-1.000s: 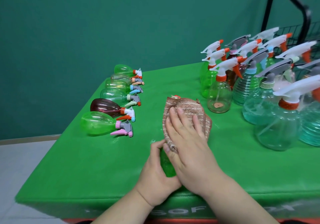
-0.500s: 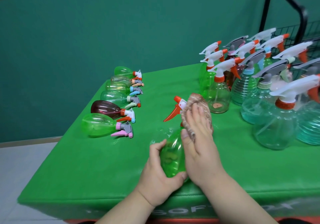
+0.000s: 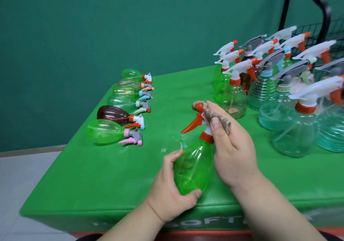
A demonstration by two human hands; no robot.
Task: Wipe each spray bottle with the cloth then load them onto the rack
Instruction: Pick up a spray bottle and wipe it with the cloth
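Spray bottles lying on their sides (image 3: 121,103) form a row at the far left of the green table (image 3: 93,175). Moving right, the left hand (image 3: 167,190) curls around the base of a green spray bottle (image 3: 193,168), held tilted at the near edge, its orange trigger (image 3: 191,125) pointing left. Next comes the right hand (image 3: 230,147), thumb and fingers pinching the brown cloth (image 3: 217,117) against the bottle's spray head. Further right, a crowd of upright bottles (image 3: 279,92) stands, and the black wire rack (image 3: 325,26) shows at the far right.
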